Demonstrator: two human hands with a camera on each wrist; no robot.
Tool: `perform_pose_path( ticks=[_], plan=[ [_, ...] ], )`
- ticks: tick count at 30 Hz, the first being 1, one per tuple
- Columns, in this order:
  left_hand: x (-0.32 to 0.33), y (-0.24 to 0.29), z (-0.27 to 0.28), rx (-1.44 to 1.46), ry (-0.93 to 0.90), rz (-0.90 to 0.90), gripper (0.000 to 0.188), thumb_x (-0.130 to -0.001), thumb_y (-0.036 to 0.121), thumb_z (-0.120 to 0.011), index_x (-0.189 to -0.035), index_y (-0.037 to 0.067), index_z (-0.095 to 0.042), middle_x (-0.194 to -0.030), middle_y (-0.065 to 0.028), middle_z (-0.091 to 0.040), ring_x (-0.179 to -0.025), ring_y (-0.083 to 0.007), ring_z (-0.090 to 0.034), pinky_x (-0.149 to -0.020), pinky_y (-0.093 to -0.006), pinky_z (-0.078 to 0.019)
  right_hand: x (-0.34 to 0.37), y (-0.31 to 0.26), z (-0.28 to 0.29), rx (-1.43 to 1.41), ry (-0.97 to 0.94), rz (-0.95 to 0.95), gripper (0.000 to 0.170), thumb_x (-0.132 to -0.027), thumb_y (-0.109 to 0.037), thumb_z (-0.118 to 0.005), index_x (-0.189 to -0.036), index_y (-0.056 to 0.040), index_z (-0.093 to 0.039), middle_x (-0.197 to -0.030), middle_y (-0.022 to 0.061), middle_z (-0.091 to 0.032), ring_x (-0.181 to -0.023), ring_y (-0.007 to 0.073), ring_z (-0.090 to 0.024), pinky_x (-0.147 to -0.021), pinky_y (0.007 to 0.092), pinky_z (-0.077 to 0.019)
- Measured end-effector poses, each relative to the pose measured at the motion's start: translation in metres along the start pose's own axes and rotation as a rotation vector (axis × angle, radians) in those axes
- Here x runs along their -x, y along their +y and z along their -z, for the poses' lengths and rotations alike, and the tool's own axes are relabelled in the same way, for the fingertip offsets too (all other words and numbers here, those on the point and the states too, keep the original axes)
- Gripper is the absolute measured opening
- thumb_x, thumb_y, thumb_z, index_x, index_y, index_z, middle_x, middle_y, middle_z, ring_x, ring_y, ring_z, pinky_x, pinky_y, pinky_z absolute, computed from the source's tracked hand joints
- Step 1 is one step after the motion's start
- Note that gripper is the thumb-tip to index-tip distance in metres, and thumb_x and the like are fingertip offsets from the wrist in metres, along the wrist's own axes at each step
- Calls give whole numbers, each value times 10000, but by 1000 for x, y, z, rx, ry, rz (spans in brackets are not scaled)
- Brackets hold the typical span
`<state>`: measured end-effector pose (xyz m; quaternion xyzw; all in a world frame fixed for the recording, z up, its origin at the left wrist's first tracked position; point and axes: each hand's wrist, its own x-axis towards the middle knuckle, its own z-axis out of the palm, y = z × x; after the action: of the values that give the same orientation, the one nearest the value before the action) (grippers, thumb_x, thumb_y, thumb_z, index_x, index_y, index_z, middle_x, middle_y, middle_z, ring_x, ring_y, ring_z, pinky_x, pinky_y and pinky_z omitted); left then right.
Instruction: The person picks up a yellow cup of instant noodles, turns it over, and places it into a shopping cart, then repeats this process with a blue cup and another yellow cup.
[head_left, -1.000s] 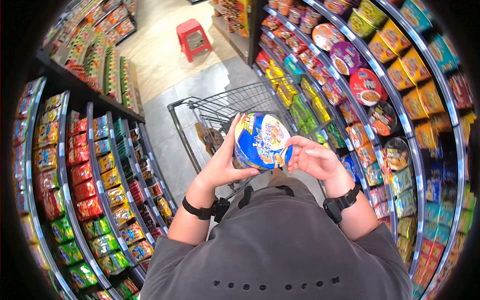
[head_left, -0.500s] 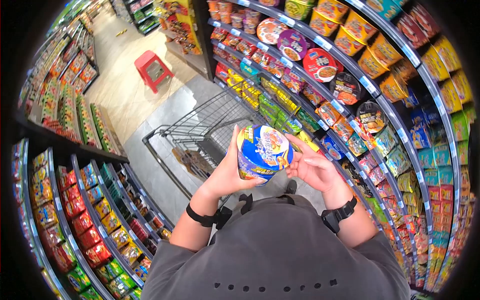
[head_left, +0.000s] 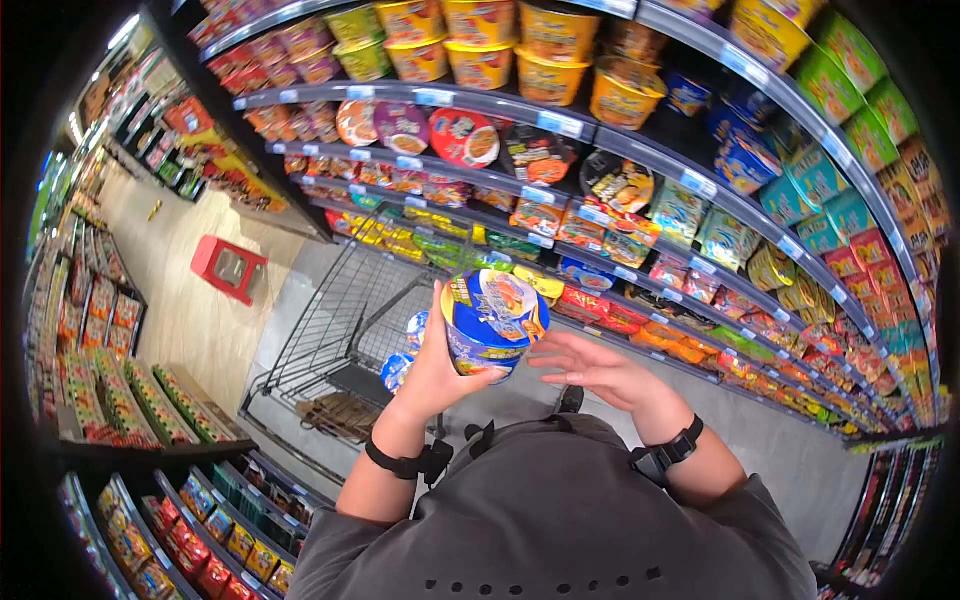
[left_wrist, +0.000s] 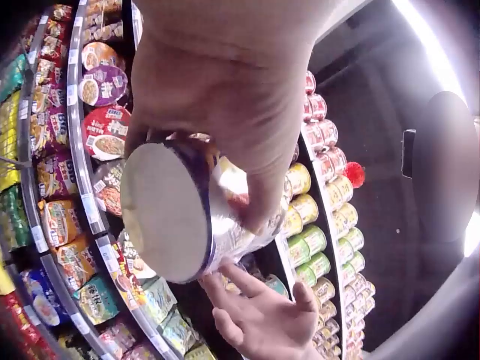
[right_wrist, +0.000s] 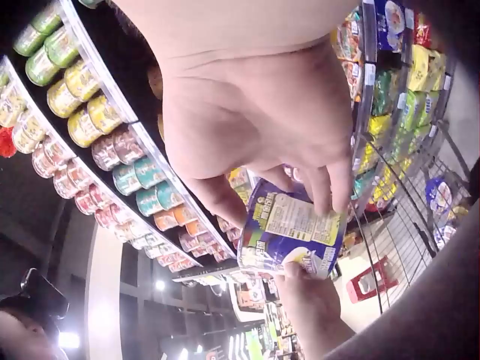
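In the head view my left hand [head_left: 432,368] grips a blue instant noodle cup [head_left: 497,322] around its side, the printed lid tilted up toward me. The left wrist view shows the cup's plain white base [left_wrist: 166,214], with the thumb against the wall. My right hand [head_left: 612,378] is beside the cup on the right, fingers loosely extended and pointing at it. From the right wrist, the cup's blue side with a pale printed panel [right_wrist: 301,219] shows beyond the fingers.
A wire shopping cart [head_left: 362,385] stands ahead on the left, blue-and-white packages [head_left: 397,372] at its near side. Shelves of noodle cups and packets [head_left: 465,138] curve across the front and right. A red stool [head_left: 229,266] stands in the aisle at left.
The head view has turned right, bringing the noodle shelves across the front. The cup stays in my left hand; my right fingers have drawn off its edge and straightened.
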<state>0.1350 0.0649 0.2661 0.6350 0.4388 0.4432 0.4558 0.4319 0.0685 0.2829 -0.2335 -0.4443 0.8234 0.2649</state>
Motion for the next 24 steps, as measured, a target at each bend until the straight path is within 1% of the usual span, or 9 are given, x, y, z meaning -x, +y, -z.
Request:
perform_pose_path(
  ticks=[2,3,5,10,13,17,19,20,24],
  plan=[
    [-21,2,-21,-207,-111,-12,1372,-725,316,-941,-1613,-81,27,-1599,-299,-302,-1494,-397,-355,-1211,-438,-332,24,-6,20,-2,12,24,770,-1009,-235,-644,-1644,-55,-247,-1648,143,-351,-1501,316,-376,-1201,480,-336],
    [-32,9,-32,-212,-131,-18,1372,-725,316,-941,-1613,-81,27,-1599,-299,-302,-1494,-397,-355,-1211,-438,-332,36,-8,31,10,25,28,796,-1003,-239,-652,-1649,-54,-224,-1658,137,-336,-1513,317,-360,-1210,480,-324],
    [-54,24,-55,-401,-251,-113,1340,-740,307,-931,-1615,-78,8,-1601,-302,-300,-1501,-421,-339,-1212,-447,-335,59,-15,54,19,50,44,823,-998,-244,-660,-1655,-53,-201,-1669,130,-322,-1525,319,-343,-1219,479,-311],
    [-103,45,-120,-389,-336,-136,1279,-765,249,-913,-1638,-22,-19,-1608,-283,-304,-1501,-425,-337,-1204,-449,-352,110,-36,110,7,141,103,886,-982,-229,-670,-1665,-50,-135,-1697,123,-262,-1540,325,-318,-1225,487,-296],
    [-133,51,-158,-344,-353,-165,1253,-760,217,-911,-1651,16,-53,-1603,-276,-313,-1491,-412,-355,-1198,-448,-364,136,-58,132,-8,217,177,920,-940,-235,-692,-1652,-11,-155,-1697,133,-253,-1541,338,-309,-1234,525,-279],
    [-164,56,-205,-305,-290,-246,1235,-734,184,-920,-1657,48,-110,-1566,-256,-358,-1463,-385,-397,-1186,-448,-381,165,-82,159,-2,252,265,927,-935,-229,-685,-1656,-15,-142,-1701,138,-240,-1546,338,-298,-1242,523,-255],
    [-175,61,-223,-316,-272,-233,1278,-728,172,-918,-1655,18,-53,-1647,-242,-260,-1531,-356,-301,-1223,-457,-315,176,-95,171,-38,222,318,910,-956,-168,-660,-1664,-29,-105,-1709,146,-214,-1563,325,-270,-1253,501,-224],
    [-180,58,-231,-337,-253,-304,1269,-731,169,-913,-1654,16,-56,-1656,-240,-249,-1542,-350,-281,-1241,-458,-275,181,-100,176,-36,220,319,910,-956,-168,-660,-1664,-29,-105,-1709,146,-214,-1563,325,-270,-1253,501,-224],
    [-192,60,-255,-299,-182,-259,1253,-737,167,-907,-1653,15,-66,-1665,-226,-245,-1546,-334,-275,-1250,-454,-251,187,-108,197,-45,196,409,924,-940,-140,-659,-1661,-17,-95,-1721,154,-170,-1584,330,-209,-1269,510,-180]
  ],
)
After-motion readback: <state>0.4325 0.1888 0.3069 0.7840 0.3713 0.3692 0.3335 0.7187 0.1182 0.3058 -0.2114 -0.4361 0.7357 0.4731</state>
